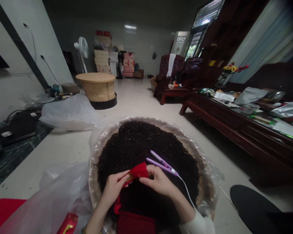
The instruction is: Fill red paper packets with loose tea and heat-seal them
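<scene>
A small red packet (pixel 137 172) is pinched between both hands above a heap of dark loose tea leaves (pixel 141 146). My left hand (pixel 114 188) grips the packet's left end. My right hand (pixel 158 182) holds its right end and also carries a purple clamp-like sealing tool (pixel 161 162) with a white cord (pixel 185 190); the tool's jaws stand apart, pointing up-left. The tea lies in a round woven tray (pixel 205 169) lined with clear plastic. Below the hands are more red packets (pixel 134 222).
Clear plastic bags (pixel 68 113) lie left of the tray. A round wooden table (pixel 97 86) and a fan (pixel 82 48) stand behind. A long dark wooden bench (pixel 234 123) with foil bags runs along the right. A red thing (pixel 2 211) is at bottom left.
</scene>
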The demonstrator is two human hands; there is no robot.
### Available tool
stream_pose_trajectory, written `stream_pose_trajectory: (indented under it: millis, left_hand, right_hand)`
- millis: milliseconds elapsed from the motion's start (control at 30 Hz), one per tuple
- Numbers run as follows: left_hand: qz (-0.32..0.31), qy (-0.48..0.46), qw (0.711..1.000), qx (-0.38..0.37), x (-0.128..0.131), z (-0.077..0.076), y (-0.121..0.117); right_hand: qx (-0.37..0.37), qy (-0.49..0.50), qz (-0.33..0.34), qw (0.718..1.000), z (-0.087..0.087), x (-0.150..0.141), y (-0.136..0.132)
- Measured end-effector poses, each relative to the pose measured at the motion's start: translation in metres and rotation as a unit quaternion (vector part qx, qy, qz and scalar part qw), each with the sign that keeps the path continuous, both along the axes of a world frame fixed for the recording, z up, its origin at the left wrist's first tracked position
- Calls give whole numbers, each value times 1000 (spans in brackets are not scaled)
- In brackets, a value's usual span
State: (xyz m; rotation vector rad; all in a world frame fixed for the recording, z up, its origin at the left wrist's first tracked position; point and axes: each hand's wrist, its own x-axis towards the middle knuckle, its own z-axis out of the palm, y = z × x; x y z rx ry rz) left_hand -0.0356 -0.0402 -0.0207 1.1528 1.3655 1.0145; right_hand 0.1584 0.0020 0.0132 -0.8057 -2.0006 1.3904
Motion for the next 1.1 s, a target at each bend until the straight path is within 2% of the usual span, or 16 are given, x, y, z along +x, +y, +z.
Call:
stream_pose_trajectory:
  millis: [67, 100, 233, 300, 433, 500, 567, 633, 700, 733, 767, 833, 900, 967, 1100]
  left_hand:
    - [-5, -25, 1000, -10, 2, 2, 0]
    - [-4, -38, 999, -15, 3, 3, 0]
    - [50, -121, 991, -40, 8, 3, 1]
    - [75, -135, 987, -45, 10, -1, 1]
    - [86, -81, 992, -36, 10, -9, 2]
    - [74, -28, 997, -13, 9, -10, 3]
    - [86, 57, 993, 51, 7, -8, 2]
    - [123, 170, 963, 170, 7, -7, -1]
    - [130, 293, 897, 305, 10, -7, -7]
    - [107, 349, 860, 357, 13, -7, -9]
    - [78, 397, 828, 388, 16, -8, -12]
    - [46, 456, 791, 405, 21, -9, -16]
    - [43, 477, 780, 403, 24, -11, -17]
    - [39, 478, 780, 402, 22, -15, -15]
    - [42, 452, 805, 382, 10, -24, -11]
  right_hand:
    - [-55, 8, 38, 998, 2, 1, 0]
    - [-58, 5, 47, 997, 3, 2, 0]
    - [10, -9, 52, 999, 5, 2, -3]
    - [7, -8, 46, 999, 3, 2, -4]
    - [-104, 1, 87, 991, -5, 0, -5]
    - [-111, -4, 109, 988, -6, 0, -5]
    - [-97, -12, 101, 990, -5, 1, -5]
    - [-90, -17, 79, 993, -2, 1, -4]
    - [-88, -26, 60, 994, -1, 0, -2]
    - [-88, -36, 54, 994, -2, -1, -1]
    - [-85, -48, 50, 994, -3, -2, 0]
    - [-78, -74, 42, 993, -8, -6, 1]
    - [-68, -97, 33, 992, -11, -11, 1]
    - [-67, -108, 34, 991, -12, -16, 1]
    - [-95, -58, 83, 990, -3, -19, 3]
